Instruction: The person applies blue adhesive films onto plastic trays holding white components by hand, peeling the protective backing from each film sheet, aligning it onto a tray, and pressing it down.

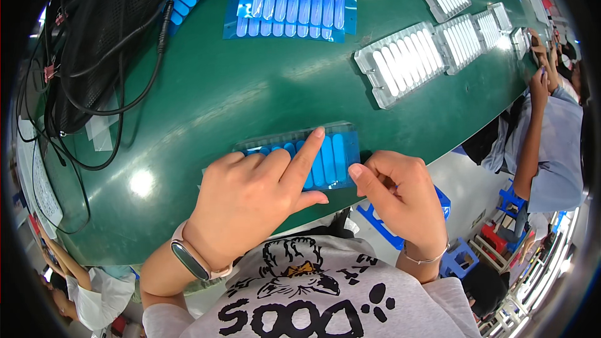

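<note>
A blue sheet (335,156) with several oblong blue strips lies at the near edge of the green table (213,94). My left hand (250,197) rests flat on it, the index finger stretched out and pressing across the strips. My right hand (400,194) is at the sheet's right edge, fingers curled, the thumb and fingertips touching the sheet's corner. Whether the fingers pinch the sheet or a strip is hidden. A band sits on my left wrist and a thin bracelet on my right.
A second blue strip sheet (291,9) lies at the far side. Clear plastic trays (400,62) with white strips run along the right. A black mesh bag with cables (100,31) lies at the left. Another person (551,144) sits at the right, one more at the lower left.
</note>
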A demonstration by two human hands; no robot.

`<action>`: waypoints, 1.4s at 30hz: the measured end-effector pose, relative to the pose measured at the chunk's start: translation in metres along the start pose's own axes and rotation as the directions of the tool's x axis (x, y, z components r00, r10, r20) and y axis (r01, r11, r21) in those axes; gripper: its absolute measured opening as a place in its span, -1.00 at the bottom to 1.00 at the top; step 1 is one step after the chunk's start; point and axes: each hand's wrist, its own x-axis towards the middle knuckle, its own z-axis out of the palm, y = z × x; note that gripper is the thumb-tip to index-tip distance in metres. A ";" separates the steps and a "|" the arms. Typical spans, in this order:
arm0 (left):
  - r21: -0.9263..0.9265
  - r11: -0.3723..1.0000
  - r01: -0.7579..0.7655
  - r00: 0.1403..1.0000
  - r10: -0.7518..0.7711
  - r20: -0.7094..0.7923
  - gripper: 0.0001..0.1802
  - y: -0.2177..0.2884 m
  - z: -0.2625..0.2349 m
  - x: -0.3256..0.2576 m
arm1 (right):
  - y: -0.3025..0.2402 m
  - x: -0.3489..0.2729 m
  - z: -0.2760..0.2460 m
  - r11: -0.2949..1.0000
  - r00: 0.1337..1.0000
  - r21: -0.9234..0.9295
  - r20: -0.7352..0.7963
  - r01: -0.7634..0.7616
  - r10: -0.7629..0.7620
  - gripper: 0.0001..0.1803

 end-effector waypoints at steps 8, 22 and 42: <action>0.012 1.000 -0.007 0.999 0.006 0.032 -0.17 0.001 -0.001 0.003 | 0.001 0.002 -0.001 0.993 0.993 -0.025 0.025 -0.114 0.115 -0.61; 0.039 0.995 -0.090 0.995 0.092 -0.045 -0.32 0.007 0.005 0.026 | 0.009 0.004 -0.003 0.993 0.997 -0.088 0.022 -0.073 0.075 -0.56; -0.263 0.842 0.471 0.878 -0.476 0.049 -0.38 -0.035 -0.028 -0.031 | -0.002 0.008 0.021 0.335 0.643 -0.631 0.352 0.700 -0.680 -0.42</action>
